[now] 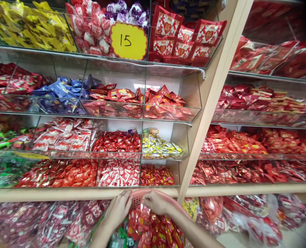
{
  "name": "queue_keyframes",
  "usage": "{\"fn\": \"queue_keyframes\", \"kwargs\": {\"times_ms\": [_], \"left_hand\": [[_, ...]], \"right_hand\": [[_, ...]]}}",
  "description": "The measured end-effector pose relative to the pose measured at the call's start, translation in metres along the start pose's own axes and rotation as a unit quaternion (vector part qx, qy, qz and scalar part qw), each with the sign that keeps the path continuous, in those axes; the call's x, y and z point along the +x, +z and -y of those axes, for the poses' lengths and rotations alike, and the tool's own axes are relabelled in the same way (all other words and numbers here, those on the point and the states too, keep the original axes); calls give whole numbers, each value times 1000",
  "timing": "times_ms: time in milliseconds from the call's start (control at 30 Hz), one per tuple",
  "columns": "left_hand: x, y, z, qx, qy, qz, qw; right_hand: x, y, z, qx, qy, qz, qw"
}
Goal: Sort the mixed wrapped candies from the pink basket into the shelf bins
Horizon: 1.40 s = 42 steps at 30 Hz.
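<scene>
Pink plastic basket (138, 199) is gripped at the rim by left hand (118, 210) and right hand (156, 202), both closed, just below the shelf edge (83, 194), with red sweet packets (153, 225) inside.

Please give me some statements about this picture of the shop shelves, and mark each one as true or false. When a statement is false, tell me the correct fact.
1. The left hand and right hand hold the rim of a pink plastic basket. True.
2. The basket holds red wrapped sweets. True.
3. The yellow sign shows the number 25. False: it shows 15.
4. The shelf sweets lie in wooden crates. False: they lie in clear bins.
</scene>
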<state>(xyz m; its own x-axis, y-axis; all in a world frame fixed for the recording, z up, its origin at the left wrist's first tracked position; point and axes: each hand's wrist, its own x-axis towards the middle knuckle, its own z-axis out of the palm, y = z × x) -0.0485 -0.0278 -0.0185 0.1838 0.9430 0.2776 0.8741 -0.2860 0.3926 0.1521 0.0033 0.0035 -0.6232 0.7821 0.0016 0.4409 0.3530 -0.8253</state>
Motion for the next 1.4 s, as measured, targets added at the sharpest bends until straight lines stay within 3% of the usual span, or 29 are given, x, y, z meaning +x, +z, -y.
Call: {"fn": "queue_keyframes", "kwargs": {"times_ms": [133,233,467,667,833,967,1167,1267,1400], "left_hand": [[0,1,2,-3,5,-5,1000],[-1,3,4,-2,6,-10,1000],[0,5,4,-2,0,-10,1000],[-2,6,5,9,-9,-14,1000],[-1,18,18,22,-9,-34,999],[1,28,29,16,-6,-35,999],[-1,37,40,5,3,-41,999],[-2,37,41,7,1,-43,999],[-1,32,38,16,-12,-43,999]], "right_hand": [[13,21,5,-27,-3,-1,1000],[16,37,10,-131,10,-37,991],[10,62,11,-360,59,-112,924],[12,75,1,-412,48,-153,897],[12,71,-1,-426,-16,-226,876],[-1,27,38,-418,-116,-300,850],[-27,-99,155,-345,-221,-397,821],[-30,-169,207,-364,-204,-455,787],[-19,-251,248,-424,-64,-511,746]]}}
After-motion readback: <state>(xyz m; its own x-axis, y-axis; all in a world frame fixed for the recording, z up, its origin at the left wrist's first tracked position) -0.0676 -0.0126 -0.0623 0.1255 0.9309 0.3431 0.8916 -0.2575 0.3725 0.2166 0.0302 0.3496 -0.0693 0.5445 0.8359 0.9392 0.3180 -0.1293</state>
